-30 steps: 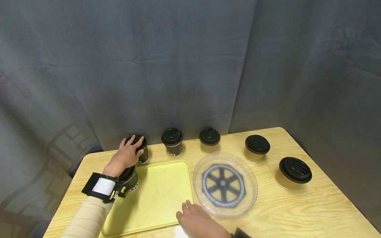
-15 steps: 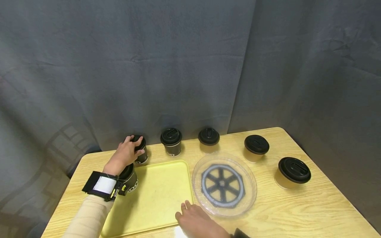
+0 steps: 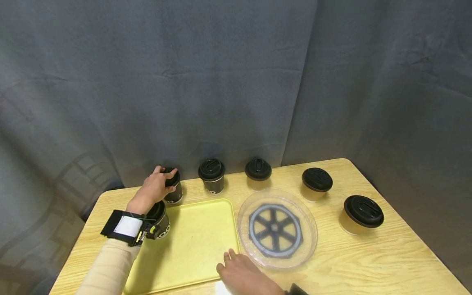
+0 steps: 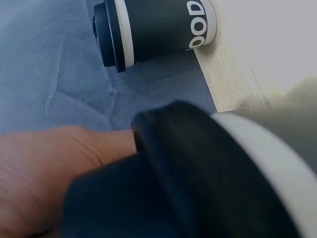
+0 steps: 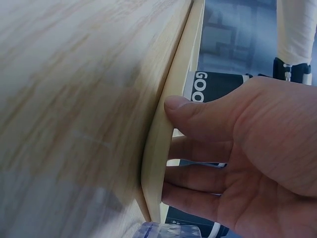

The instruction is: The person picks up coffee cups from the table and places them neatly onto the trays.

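Note:
At the back left, my left hand [image 3: 153, 188] grips a dark lidded coffee cup [image 3: 175, 192], thumb on its side and fingers over its black lid. Under the left wrist, a second dark coffee cup [image 3: 161, 225] stands in the tray's back-left corner. A blurred black lid [image 4: 198, 168] fills the lower left wrist view and hides the fingertips. My right hand [image 3: 245, 272] rests at the front-right corner of the yellow tray [image 3: 237, 229]. In the right wrist view, its thumb [image 5: 185, 109] touches the tray rim, with fairly straight fingers over the edge.
Another dark cup [image 3: 212, 178] stands behind the tray. Tan cups with black lids, a back one [image 3: 258, 184], a right-hand one [image 3: 311, 194] and a larger one [image 3: 352, 224], curve round a clear round dish [image 3: 315, 233] with a dark spoked pattern. A grey curtain [image 3: 221, 82] hangs behind.
The left hand's fingers have gone from spread over the lid to drawn in around the cup's top. The right hand stays at the tray corner.

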Demonstrator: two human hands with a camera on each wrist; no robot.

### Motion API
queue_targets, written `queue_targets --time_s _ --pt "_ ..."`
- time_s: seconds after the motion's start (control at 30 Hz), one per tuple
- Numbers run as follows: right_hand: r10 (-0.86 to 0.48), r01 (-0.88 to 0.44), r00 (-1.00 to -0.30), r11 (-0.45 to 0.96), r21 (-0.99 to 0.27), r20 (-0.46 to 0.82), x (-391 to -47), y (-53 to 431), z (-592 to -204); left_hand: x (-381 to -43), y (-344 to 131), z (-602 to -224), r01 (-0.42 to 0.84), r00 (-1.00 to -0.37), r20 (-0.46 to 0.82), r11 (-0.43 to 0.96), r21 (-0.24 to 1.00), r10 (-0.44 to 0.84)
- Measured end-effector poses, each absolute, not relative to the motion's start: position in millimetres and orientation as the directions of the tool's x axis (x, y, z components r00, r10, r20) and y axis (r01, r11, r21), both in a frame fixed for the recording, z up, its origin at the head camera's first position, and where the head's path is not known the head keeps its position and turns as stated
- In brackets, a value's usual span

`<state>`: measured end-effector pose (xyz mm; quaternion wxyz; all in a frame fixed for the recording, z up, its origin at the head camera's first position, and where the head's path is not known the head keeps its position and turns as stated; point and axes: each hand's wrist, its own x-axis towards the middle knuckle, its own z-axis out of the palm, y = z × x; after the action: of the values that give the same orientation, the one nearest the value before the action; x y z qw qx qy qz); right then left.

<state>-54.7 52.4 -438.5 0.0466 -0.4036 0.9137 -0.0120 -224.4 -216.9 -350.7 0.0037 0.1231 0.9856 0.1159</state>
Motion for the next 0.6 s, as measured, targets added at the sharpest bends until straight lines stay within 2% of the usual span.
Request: queue_targets --time_s 0.23,0.6 --pt "-0.751 -0.751 -0.658 0.66 -0.024 -0.059 -55.0 52.4 -438.8 -225.5 -216.5 -349.3 0.189 -0.979 -0.031 0.951 0.244 0.203" --pt "-0.747 -0.747 -0.66 0.664 -0.035 -0.074 -54.6 52.7 -438.0 -226.2 -216.0 -351.7 0.197 -0.979 0.0 0.949 0.245 0.203"
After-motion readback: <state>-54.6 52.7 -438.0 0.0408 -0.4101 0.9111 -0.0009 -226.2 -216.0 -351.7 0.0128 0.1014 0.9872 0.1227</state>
